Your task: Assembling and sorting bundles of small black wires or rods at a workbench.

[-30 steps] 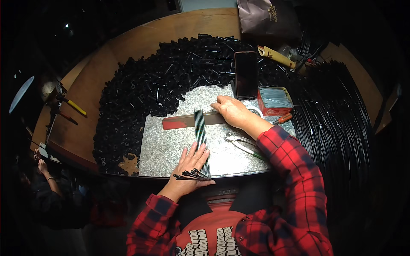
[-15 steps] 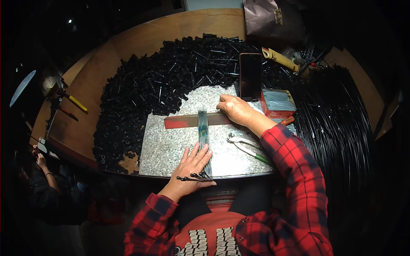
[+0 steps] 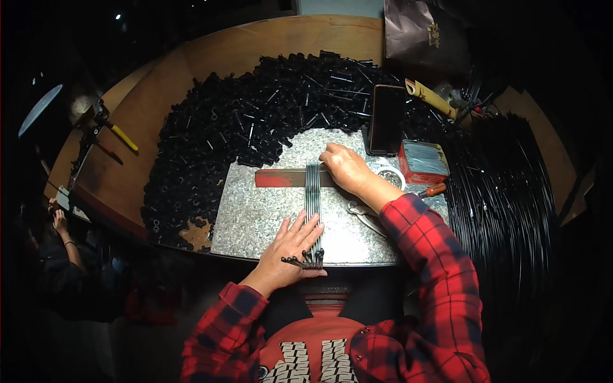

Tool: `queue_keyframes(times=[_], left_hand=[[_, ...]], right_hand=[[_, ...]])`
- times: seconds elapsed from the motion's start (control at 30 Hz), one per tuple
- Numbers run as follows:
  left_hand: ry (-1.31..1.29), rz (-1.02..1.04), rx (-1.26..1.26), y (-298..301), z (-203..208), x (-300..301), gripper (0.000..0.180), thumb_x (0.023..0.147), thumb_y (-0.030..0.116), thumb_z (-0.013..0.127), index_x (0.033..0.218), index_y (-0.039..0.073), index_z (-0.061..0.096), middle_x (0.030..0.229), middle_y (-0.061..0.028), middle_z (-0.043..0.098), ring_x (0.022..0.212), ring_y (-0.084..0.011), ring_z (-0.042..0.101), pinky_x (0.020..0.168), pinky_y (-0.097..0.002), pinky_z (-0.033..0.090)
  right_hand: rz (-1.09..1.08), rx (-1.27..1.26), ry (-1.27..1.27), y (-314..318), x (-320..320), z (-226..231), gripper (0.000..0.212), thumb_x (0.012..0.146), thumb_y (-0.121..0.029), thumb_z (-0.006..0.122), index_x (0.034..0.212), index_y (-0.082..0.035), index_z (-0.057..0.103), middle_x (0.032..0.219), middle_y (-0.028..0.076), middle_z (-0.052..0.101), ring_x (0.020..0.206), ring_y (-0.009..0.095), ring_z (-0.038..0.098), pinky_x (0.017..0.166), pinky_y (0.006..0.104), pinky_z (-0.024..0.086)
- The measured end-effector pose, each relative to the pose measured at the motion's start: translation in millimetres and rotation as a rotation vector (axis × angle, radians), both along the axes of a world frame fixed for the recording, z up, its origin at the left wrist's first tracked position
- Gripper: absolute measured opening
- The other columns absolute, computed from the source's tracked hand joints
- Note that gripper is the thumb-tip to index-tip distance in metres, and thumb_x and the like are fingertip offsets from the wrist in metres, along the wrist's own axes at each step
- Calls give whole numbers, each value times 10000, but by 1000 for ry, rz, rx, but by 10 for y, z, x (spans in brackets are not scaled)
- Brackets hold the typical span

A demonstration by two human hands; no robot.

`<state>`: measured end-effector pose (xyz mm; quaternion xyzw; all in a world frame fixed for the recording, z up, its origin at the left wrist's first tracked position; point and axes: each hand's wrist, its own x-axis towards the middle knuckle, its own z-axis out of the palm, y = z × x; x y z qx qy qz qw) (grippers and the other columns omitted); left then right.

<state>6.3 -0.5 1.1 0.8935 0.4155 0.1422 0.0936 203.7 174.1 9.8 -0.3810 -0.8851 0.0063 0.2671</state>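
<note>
A narrow row of thin dark rods (image 3: 313, 198) lies on the speckled stone board (image 3: 246, 223), crossing a flat bar (image 3: 274, 178) with red on its left part. My left hand (image 3: 292, 246) rests flat on the lower part of the rods, fingers stretched. Black knobbed ends (image 3: 311, 258) cluster by its thumb. At the far end of the rods, my right hand (image 3: 348, 167) has its fingers bent and pinched together beside them; anything between the fingertips is hidden. Metal pliers (image 3: 364, 216) lie partly under my right forearm.
A large heap of black parts (image 3: 211, 127) surrounds the board's far and left sides. Behind my right hand stand a phone (image 3: 387, 120) and a red box of thin strips (image 3: 424, 163). A screwdriver (image 3: 434, 190), white ring (image 3: 401, 173) and long black rods (image 3: 501, 198) lie right.
My right hand has come closer to the far ends of the rods, and its forearm now covers more of the pliers. The knobbed ends sit closer together. The whole view has shifted slightly.
</note>
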Motion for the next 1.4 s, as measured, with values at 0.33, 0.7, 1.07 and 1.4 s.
queue_keyframes(times=[0.33,0.7,1.07,1.4], left_hand=[[-53,-12,36,-17,-69,-78,936,654,491,770,1385,53,383,1454,-145,351,1367,-368,274,1094,-552,237],[-53,-16,56,-2,-127,-50,958,652,486,775,1403,71,350,1459,-144,336,1364,-379,274,1089,-559,246],[-10,-6,47,-23,-73,-39,936,665,485,766,1398,66,361,1461,-138,330,1376,-365,251,1097,-552,233],[-12,9,18,-28,-52,-31,937,665,488,762,1398,63,361,1465,-142,333,1377,-357,256,1109,-524,229]], right_hand=[[-430,49,-335,-54,1539,613,116,709,-75,690,812,-27,662,848,163,628,841,360,614,724,424,499],[-516,-3,-444,-311,2113,446,80,721,-81,655,762,-15,635,805,189,650,797,371,636,696,434,518],[-223,188,-143,-384,1019,548,230,723,25,549,934,-53,597,839,150,583,801,356,589,686,424,486],[-107,138,-283,-186,283,143,174,785,-99,524,916,-70,635,871,120,592,873,288,591,730,386,509]])
